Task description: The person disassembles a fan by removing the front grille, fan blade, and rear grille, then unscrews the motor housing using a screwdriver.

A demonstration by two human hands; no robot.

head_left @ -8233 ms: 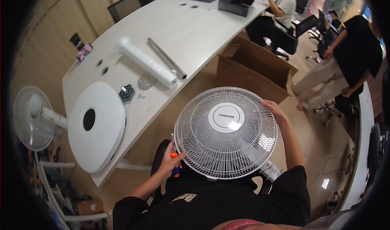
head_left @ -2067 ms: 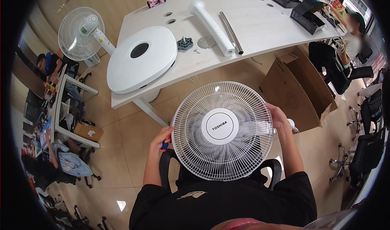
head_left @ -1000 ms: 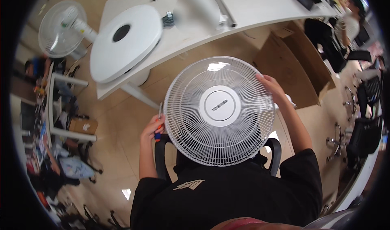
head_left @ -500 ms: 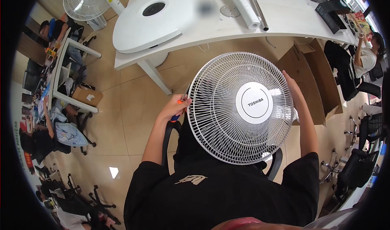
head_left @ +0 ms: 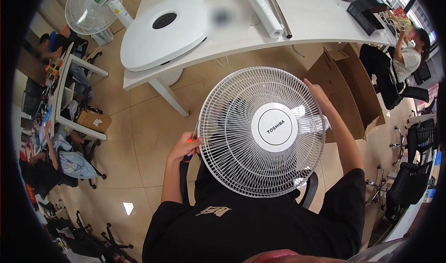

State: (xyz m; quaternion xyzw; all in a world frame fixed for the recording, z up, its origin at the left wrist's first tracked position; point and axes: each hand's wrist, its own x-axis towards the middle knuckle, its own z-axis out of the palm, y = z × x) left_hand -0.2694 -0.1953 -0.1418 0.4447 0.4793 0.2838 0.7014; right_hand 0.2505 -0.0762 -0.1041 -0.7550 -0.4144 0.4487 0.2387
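A round white fan head (head_left: 237, 165) with a wire grille and a white central badge is held over my lap, its front facing up. My left hand (head_left: 184, 146) is closed at its left rim, thumb against the wires. In that same hand is a screwdriver (head_left: 187, 158) with a blue and orange handle; its shaft is mostly hidden. On the upper right rim lies my right hand (head_left: 318, 94), gripping the edge, with its fingertips partly out of sight behind the grille. Something white shows beneath the rim by my right wrist, too hidden to name.
Ahead stands a white table (head_left: 209, 53) bearing a white fan base (head_left: 134, 42), a white tube (head_left: 260, 12) and a metal pole (head_left: 278, 14). An open cardboard box (head_left: 341, 88) is on the floor at right. A standing fan (head_left: 93, 7) is far left. Other people sit at both sides.
The fan head and both hands sit further left and slightly lower in view, as the surroundings shift too. The badge has turned a little counterclockwise. Both hands keep their hold.
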